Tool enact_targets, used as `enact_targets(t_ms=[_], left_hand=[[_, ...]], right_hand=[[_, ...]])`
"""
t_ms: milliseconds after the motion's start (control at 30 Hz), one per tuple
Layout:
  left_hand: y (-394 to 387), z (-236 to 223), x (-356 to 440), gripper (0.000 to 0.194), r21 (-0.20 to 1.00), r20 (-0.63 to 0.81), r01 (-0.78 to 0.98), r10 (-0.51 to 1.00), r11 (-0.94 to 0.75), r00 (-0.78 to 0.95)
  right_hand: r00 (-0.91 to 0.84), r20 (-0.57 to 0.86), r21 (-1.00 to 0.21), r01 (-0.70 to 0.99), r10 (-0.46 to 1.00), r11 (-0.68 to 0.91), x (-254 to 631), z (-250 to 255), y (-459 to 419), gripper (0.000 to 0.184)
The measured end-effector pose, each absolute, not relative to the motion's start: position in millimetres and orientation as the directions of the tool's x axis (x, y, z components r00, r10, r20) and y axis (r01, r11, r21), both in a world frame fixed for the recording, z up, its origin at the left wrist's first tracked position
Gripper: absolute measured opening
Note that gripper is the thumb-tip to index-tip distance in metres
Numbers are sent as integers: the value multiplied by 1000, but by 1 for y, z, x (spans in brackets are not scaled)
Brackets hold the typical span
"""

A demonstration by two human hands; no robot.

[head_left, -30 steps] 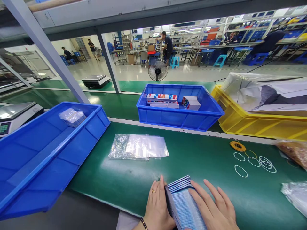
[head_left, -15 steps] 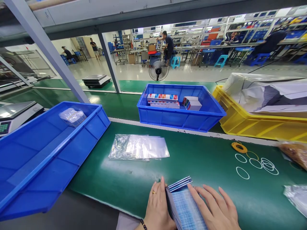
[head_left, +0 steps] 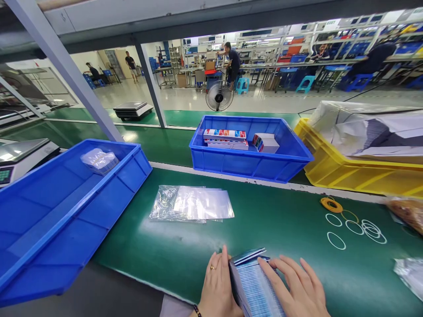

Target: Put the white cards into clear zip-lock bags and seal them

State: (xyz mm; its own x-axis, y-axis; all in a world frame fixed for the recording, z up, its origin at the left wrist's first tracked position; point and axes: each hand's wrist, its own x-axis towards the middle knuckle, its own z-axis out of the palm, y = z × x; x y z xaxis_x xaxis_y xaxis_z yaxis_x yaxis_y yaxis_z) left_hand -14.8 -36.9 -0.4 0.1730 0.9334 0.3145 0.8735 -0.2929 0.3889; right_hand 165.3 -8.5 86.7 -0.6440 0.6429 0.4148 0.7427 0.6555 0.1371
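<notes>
A thick stack of thin blue-and-white cards (head_left: 256, 284) stands at the front edge of the green table, its lower part cut off by the picture. Along the stack's left side presses my left hand (head_left: 218, 279), fingers together, with a ring and a beaded bracelet. On the right, my right hand (head_left: 294, 281) grips the stack with its thumb hidden and fingertips on the top edges. A few cards at the far end stick up at a slant. Flat clear plastic bags (head_left: 205, 204) lie beyond my hands.
On the left is a long blue bin (head_left: 79, 211) with a wrapped bundle (head_left: 99, 161). Behind the bags stands another blue bin (head_left: 247, 164) holding printed card stacks. A yellow bin (head_left: 360, 176) is at right, with white rings (head_left: 336, 241) and yellow bands (head_left: 331, 204) before it.
The slanted cards at the far end of the stack have tipped lower and closer together. Both hands stay on the stack; the right fingers shifted slightly.
</notes>
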Motion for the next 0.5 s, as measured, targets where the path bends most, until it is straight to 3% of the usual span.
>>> enact_targets(t_ms=[133,300,500], left_hand=[[-36,-3,-13,105,420,346,854,924,-307,163],[-36,-6,-12,104,450,360,841,923,-302,139],[-36,-3,-12,105,487,346,822,929,-294,128]], right_hand=[[-631,459,169,754,626,635,161,92,-6,70],[-678,361,183,725,641,664,164,89,-5,68],[-662,296,38,729,689,683,166,83,-7,70]])
